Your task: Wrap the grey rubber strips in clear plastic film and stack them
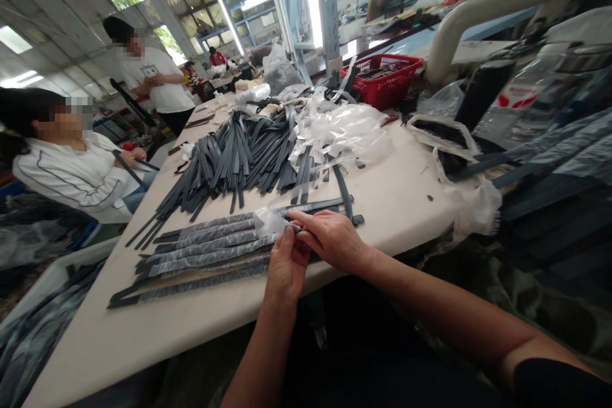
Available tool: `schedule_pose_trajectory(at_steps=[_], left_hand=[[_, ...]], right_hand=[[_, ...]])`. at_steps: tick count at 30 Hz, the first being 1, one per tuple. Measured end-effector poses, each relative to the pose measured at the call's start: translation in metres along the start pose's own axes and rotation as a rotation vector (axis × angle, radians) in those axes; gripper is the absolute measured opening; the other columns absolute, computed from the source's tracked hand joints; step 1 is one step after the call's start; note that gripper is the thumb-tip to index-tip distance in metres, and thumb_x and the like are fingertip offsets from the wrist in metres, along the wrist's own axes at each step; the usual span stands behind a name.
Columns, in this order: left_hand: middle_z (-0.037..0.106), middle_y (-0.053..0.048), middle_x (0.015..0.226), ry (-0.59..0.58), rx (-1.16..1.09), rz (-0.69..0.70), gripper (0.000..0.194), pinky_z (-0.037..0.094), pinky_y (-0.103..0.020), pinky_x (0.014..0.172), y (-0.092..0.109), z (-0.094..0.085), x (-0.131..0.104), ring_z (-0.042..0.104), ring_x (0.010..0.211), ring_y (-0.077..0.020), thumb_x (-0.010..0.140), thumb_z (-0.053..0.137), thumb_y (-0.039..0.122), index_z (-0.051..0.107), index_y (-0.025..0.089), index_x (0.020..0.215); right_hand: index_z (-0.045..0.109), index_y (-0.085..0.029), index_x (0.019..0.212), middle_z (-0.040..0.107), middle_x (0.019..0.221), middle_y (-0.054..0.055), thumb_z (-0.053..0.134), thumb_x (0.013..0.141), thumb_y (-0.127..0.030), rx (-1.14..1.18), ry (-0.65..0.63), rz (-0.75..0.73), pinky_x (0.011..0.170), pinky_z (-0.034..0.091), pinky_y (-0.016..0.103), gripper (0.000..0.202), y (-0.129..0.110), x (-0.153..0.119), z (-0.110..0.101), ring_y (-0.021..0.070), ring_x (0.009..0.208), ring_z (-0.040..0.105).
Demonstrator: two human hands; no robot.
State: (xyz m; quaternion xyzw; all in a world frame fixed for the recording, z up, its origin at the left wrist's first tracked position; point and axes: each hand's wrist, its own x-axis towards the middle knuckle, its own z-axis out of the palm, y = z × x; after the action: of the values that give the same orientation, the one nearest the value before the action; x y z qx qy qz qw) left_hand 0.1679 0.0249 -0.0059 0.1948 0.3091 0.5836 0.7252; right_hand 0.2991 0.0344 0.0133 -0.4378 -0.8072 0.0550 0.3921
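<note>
Near the table's front edge, my left hand (289,258) pinches a clear plastic sleeve (268,223) between thumb and fingers. Close against it, my right hand (337,239) has its thumb and fingers pressed together at the same spot, index finger reaching along the plastic. A dark strap end shows between the fingertips, partly hidden. Beneath and left of the hands lie several dark grey straps wrapped in plastic film (205,248), side by side. Beyond them spreads a large pile of bare dark grey straps (248,153).
Crumpled clear plastic (339,127) lies right of the pile, before a red basket (387,80). A plastic bottle (521,92) and a thick pipe (454,25) stand at right. Two people are across the table (415,204); a white bin (52,277) holds wrapped straps at left.
</note>
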Motion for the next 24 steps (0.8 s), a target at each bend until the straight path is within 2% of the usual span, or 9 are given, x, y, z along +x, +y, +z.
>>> schedule_pose_trajectory(at_steps=[2, 5, 6, 8, 11, 15, 18, 21, 24], left_hand=[[0.075, -0.002, 0.082, 0.028, 0.021, 0.058, 0.025, 0.053, -0.021, 0.070, 0.004, -0.001, 0.003, 0.069, 0.073, -0.0121, 0.068, 0.086, 0.031, 0.073, 0.015, 0.081], [0.075, -0.002, 0.080, 0.126, -0.018, 0.204, 0.030, 0.055, -0.022, 0.072, 0.028, -0.004, 0.011, 0.070, 0.075, -0.0134, 0.061, 0.090, 0.030, 0.073, 0.015, 0.080], [0.075, -0.002, 0.080, 0.164, -0.040, 0.249, 0.030, 0.056, -0.022, 0.071, 0.037, -0.006, 0.013, 0.070, 0.075, -0.0133, 0.060, 0.090, 0.030, 0.073, 0.015, 0.080], [0.075, -0.002, 0.080, 0.215, -0.076, 0.306, 0.031, 0.055, -0.021, 0.068, 0.049, -0.008, 0.014, 0.071, 0.074, -0.0129, 0.059, 0.091, 0.029, 0.073, 0.016, 0.081], [0.075, -0.004, 0.081, 0.193, -0.079, 0.287, 0.033, 0.054, -0.019, 0.064, 0.043, -0.005, 0.013, 0.070, 0.072, -0.0128, 0.060, 0.090, 0.033, 0.074, 0.016, 0.083], [0.075, -0.005, 0.084, 0.135, -0.095, 0.279, 0.034, 0.054, -0.019, 0.064, 0.026, 0.002, 0.011, 0.070, 0.074, -0.0133, 0.063, 0.089, 0.036, 0.074, 0.014, 0.084], [0.076, -0.005, 0.084, 0.193, -0.143, 0.365, 0.029, 0.054, -0.019, 0.064, 0.044, -0.003, 0.013, 0.071, 0.074, -0.0131, 0.065, 0.088, 0.029, 0.073, 0.014, 0.084], [0.076, -0.005, 0.087, 0.264, -0.213, 0.435, 0.014, 0.055, -0.018, 0.064, 0.076, -0.019, 0.015, 0.072, 0.075, -0.0121, 0.079, 0.078, 0.022, 0.073, 0.015, 0.090], [0.076, -0.004, 0.085, 0.311, -0.311, 0.436, 0.009, 0.056, -0.018, 0.063, 0.096, -0.033, 0.014, 0.071, 0.072, -0.0103, 0.089, 0.066, 0.017, 0.073, 0.015, 0.094]], right_hand=[[0.055, -0.018, 0.136, 0.076, 0.100, 0.008, 0.058, 0.092, -0.023, 0.002, -0.021, -0.011, 0.085, 0.053, 0.033, 0.045, 0.002, -0.002, -0.002, 0.0222, 0.085, 0.070], [0.055, -0.016, 0.136, 0.075, 0.104, 0.010, 0.064, 0.088, -0.024, 0.000, -0.047, -0.008, 0.078, 0.055, 0.033, 0.050, 0.016, -0.010, -0.009, 0.0244, 0.089, 0.071], [0.059, -0.017, 0.131, 0.075, 0.102, 0.009, 0.064, 0.088, -0.024, -0.008, -0.049, -0.017, 0.075, 0.055, 0.032, 0.044, 0.024, -0.011, -0.011, 0.0242, 0.087, 0.071], [0.070, -0.020, 0.107, 0.076, 0.090, 0.006, 0.058, 0.092, -0.025, -0.011, -0.038, -0.074, 0.071, 0.055, 0.031, 0.020, 0.040, -0.009, -0.013, 0.0224, 0.080, 0.072], [0.070, -0.020, 0.086, 0.075, 0.079, 0.005, 0.050, 0.097, -0.027, -0.041, 0.020, -0.193, 0.069, 0.054, 0.030, 0.023, 0.049, 0.006, -0.007, 0.0211, 0.074, 0.071], [0.068, -0.020, 0.092, 0.074, 0.078, 0.004, 0.048, 0.099, -0.024, -0.048, -0.003, -0.353, 0.084, 0.052, 0.034, 0.022, 0.034, 0.035, 0.004, 0.0188, 0.072, 0.070], [0.067, -0.020, 0.099, 0.074, 0.080, 0.002, 0.056, 0.094, -0.019, -0.120, -0.070, -0.395, 0.091, 0.049, 0.038, 0.013, 0.034, 0.059, 0.008, 0.0189, 0.074, 0.071], [0.069, -0.020, 0.094, 0.073, 0.078, 0.003, 0.058, 0.089, -0.011, -0.287, -0.074, -0.383, 0.090, 0.048, 0.042, 0.015, 0.046, 0.082, -0.007, 0.0215, 0.073, 0.071], [0.070, -0.021, 0.092, 0.072, 0.077, 0.004, 0.050, 0.089, -0.008, -0.406, 0.016, -0.453, 0.095, 0.044, 0.048, 0.024, 0.045, 0.095, -0.043, 0.0250, 0.075, 0.070]])
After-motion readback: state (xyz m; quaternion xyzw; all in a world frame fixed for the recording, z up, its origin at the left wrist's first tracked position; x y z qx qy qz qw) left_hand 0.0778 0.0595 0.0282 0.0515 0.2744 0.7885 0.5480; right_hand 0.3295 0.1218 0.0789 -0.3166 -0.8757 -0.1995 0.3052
